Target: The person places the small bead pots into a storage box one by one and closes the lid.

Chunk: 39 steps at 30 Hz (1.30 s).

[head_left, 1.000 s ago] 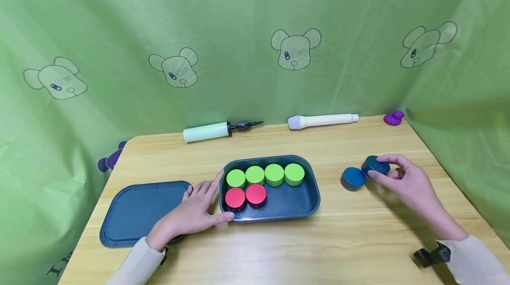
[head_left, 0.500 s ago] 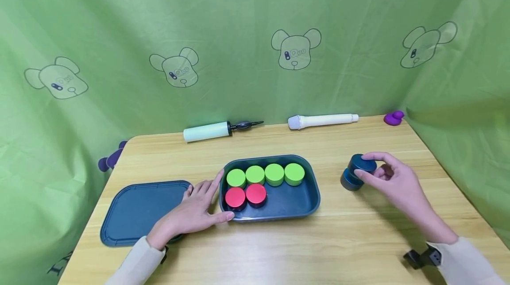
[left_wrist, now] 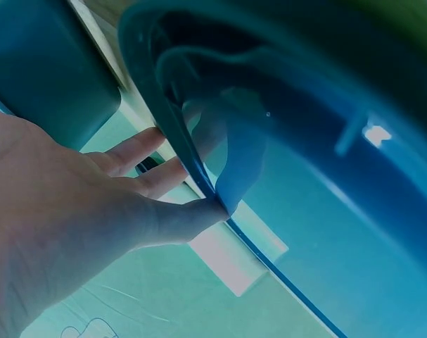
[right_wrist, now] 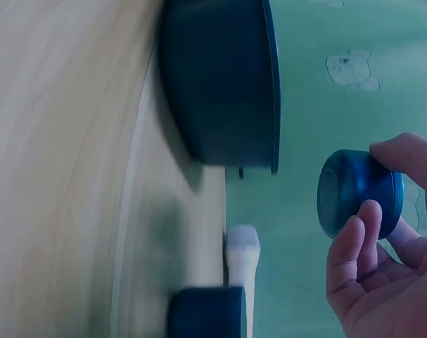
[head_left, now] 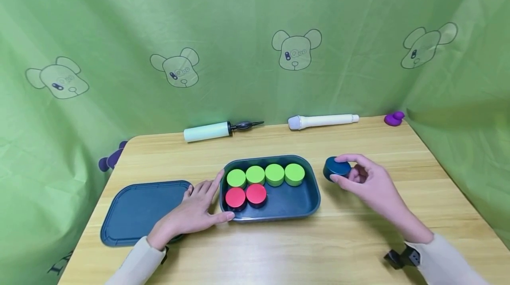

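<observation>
My right hand (head_left: 368,187) pinches a small round blue tin (head_left: 336,167) between thumb and fingers, just right of a dark blue rectangular container (head_left: 284,203). In the right wrist view this tin (right_wrist: 361,191) is tilted and raised off the table. A second blue tin (right_wrist: 206,313) stands on the table there; in the head view my right hand hides it. My left hand (head_left: 191,212) lies spread at the container's left end, index finger and thumb touching its rim. Inside the container, several green tins (head_left: 274,174) line the back, with two red tins (head_left: 235,197) at front left.
A flat dark blue lid (head_left: 139,214) lies left of the container, partly under my left hand. Along the table's back edge are a pale hand pump (head_left: 207,132), a white microphone (head_left: 324,120) and a purple knob-like object (head_left: 394,118). A green curtain (head_left: 239,32) hangs behind.
My right hand has lifted the held blue tin, carried it over the other blue tin and moved it left toward the container. The left hand and the container have stayed in place.
</observation>
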{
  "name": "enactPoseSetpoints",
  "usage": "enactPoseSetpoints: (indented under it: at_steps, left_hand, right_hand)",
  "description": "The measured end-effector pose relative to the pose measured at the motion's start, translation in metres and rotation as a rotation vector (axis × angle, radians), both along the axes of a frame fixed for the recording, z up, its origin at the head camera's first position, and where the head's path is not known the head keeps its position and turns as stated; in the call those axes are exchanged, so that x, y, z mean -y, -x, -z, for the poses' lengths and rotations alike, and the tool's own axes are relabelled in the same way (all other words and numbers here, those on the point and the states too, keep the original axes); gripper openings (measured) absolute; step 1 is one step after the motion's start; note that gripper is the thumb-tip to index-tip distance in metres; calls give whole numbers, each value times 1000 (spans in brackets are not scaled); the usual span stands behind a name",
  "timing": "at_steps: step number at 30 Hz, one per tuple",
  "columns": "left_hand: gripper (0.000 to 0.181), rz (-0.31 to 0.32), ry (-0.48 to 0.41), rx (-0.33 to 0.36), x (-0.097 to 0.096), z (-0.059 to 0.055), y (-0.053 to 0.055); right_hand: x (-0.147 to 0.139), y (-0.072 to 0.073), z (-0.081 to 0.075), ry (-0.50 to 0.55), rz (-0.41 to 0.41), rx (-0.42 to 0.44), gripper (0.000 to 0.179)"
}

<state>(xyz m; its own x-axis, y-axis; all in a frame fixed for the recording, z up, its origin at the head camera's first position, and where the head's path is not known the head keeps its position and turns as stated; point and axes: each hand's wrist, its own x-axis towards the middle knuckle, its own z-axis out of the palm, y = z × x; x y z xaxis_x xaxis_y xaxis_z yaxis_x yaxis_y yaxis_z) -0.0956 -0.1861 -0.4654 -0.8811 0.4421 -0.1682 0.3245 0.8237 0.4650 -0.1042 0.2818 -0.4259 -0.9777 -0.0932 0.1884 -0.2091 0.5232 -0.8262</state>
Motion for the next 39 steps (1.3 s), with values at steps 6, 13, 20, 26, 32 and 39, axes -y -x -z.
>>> enactPoseSetpoints:
  at_steps: [6, 13, 20, 26, 32, 39]
  left_hand:
    - [114, 2, 0, -1, 0, 1, 0]
    - [115, 3, 2, -1, 0, 1, 0]
    - [115, 1, -3, -6, 0, 0, -1]
    - [114, -2, -5, -5, 1, 1, 0]
    - [115, 3, -6, -11, 0, 1, 0]
    - [115, 4, -8, -16, 0, 1, 0]
  right_hand:
    - [17, 1, 2, 38, -63, 8, 40]
    - [37, 2, 4, 32, -137, 15, 44]
    - [54, 4, 7, -42, -181, 1, 44]
    - [71, 5, 8, -124, -209, 3, 44]
    - [88, 5, 9, -223, -238, -22, 42]
    - [105, 5, 13, -325, -272, -35, 39]
